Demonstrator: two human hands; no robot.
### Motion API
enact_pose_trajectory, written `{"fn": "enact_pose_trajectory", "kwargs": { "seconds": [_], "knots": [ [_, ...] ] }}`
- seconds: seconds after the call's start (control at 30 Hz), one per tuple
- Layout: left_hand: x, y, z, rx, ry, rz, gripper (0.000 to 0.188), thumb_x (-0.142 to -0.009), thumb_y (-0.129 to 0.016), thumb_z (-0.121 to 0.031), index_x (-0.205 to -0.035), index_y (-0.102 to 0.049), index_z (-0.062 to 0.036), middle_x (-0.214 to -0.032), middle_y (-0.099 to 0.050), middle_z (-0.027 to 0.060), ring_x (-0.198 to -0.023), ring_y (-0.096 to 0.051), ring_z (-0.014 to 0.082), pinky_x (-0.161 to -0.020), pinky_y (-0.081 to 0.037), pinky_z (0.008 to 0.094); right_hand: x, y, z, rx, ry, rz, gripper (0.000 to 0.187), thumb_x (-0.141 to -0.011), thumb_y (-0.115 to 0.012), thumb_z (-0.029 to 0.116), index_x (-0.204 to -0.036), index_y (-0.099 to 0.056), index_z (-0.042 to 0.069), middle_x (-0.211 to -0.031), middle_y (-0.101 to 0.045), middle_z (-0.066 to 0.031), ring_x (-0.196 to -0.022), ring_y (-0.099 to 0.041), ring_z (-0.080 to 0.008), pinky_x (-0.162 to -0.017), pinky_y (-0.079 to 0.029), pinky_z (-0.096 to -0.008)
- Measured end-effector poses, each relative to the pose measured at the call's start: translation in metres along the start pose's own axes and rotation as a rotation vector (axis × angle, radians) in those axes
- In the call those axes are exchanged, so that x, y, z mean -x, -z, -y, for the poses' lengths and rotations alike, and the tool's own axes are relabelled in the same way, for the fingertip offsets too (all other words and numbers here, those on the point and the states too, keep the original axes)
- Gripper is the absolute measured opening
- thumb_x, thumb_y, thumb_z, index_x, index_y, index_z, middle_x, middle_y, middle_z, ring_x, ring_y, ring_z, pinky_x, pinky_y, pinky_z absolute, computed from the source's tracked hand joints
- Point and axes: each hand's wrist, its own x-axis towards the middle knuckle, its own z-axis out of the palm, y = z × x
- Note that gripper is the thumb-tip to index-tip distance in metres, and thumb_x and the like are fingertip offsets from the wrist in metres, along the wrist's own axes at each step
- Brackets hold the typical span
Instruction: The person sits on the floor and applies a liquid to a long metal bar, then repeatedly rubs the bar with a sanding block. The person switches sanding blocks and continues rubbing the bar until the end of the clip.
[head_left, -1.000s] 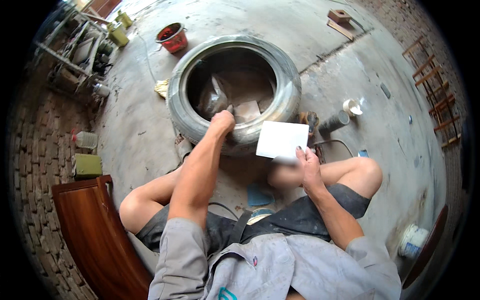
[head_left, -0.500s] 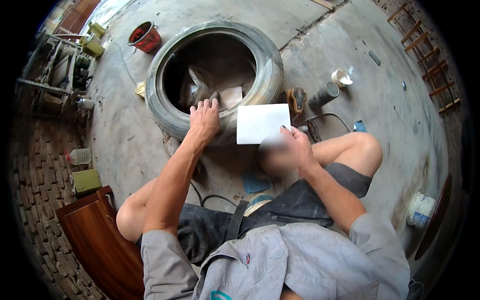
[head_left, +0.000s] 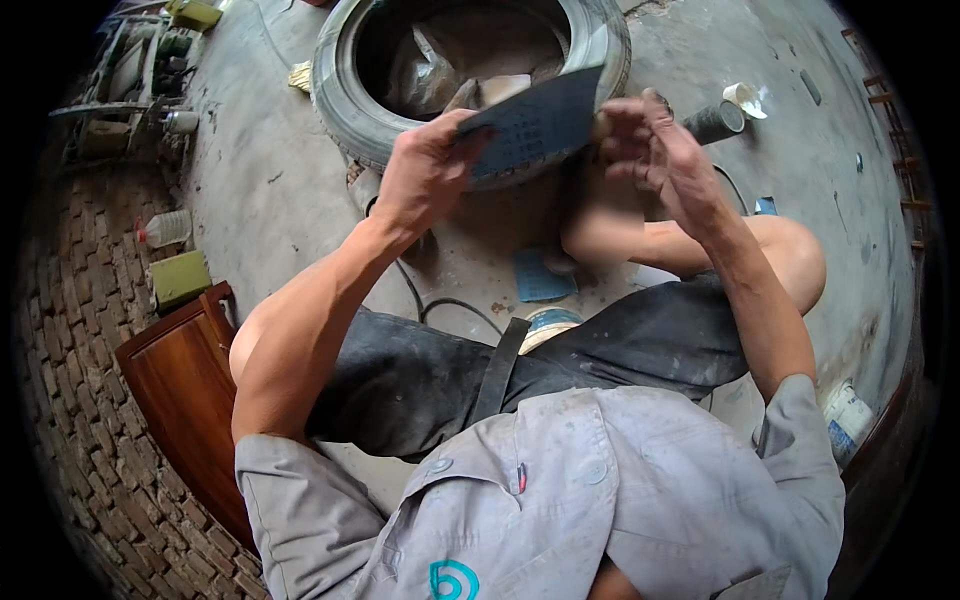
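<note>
My left hand (head_left: 430, 170) grips the left end of a sandpaper sheet (head_left: 540, 125), thumb on top. The sheet is tilted, and its dark blue-grey printed side shows. My right hand (head_left: 665, 165) is just off the sheet's right edge, fingers apart and slightly blurred, with nothing visible in it. Beyond both hands lies a large tyre (head_left: 340, 75) on its side. Inside the tyre are a clear plastic bag (head_left: 425, 75) and a pale flat piece (head_left: 505, 87), partly hidden behind the sheet.
A dark cylinder (head_left: 715, 122) and a white cup (head_left: 743, 98) are on the concrete at right. A blue sheet (head_left: 543, 277) and a black cable (head_left: 460, 302) lie near my legs. At left are a wooden panel (head_left: 185, 385), a green can (head_left: 180, 278) and a plastic bottle (head_left: 167, 229).
My left hand has left the tyre and taken hold of the sandpaper sheet. The sheet has turned from its white face to its dark face. My right hand has let go of it.
</note>
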Motion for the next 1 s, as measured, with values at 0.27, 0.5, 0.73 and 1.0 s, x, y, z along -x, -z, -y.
{"fn": "enact_pose_trajectory", "kwargs": {
  "seconds": [0.27,0.5,0.73,1.0],
  "knots": [
    [0.03,0.0,-0.04,0.464,0.528,-0.061,0.028,-0.102,-0.072,-0.021,-0.124,-0.07,-0.0035,-0.106,-0.075,0.0025,-0.082,-0.067,0.0083,-0.068,-0.053,0.0237,-0.005,-0.054,-0.013,0.05,0.107,-0.02,0.05,-0.101,-0.075,0.028,-0.136,-0.059,-0.004,-0.116,-0.07,-0.0101,-0.104,-0.064,-0.0142,-0.094,-0.053,-0.0301],
    [0.061,-0.038,-0.024,0.621,0.625,-0.299,0.02,-0.102,-0.07,-0.012,-0.112,-0.073,0.0049,-0.099,-0.076,0.005,-0.083,-0.067,0.0077,-0.074,-0.056,0.0255,0.026,-0.083,-0.052,0.558,0.604,-0.187,0.029,-0.1,-0.064,0.008,-0.126,-0.066,-0.002,-0.117,-0.07,-0.022,-0.11,-0.069,-0.0356,-0.097,-0.053,-0.0408],
    [0.075,-0.061,-0.013,0.804,0.554,-0.227,0.029,-0.11,-0.059,-0.024,-0.121,-0.068,0.0009,-0.11,-0.073,0.0062,-0.093,-0.069,0.0091,-0.079,-0.058,0.0265,0.036,-0.093,-0.085,1.01,0.81,-0.023,0.063,-0.097,-0.064,0.008,-0.155,-0.044,-0.006,-0.154,-0.049,-0.0306,-0.144,-0.046,-0.0489,-0.119,-0.04,-0.0498],
    [0.079,-0.059,-0.006,0.546,0.48,-0.125,0.034,-0.112,-0.058,-0.029,-0.116,-0.071,0.0019,-0.101,-0.072,0.0028,-0.087,-0.063,0.0078,-0.078,-0.054,0.0288,0.051,-0.097,-0.087,1.079,0.747,0.009,0.066,-0.099,-0.066,0.019,-0.156,-0.043,-0.006,-0.156,-0.045,-0.0328,-0.147,-0.044,-0.0471,-0.119,-0.038,-0.0513]
  ]
}}
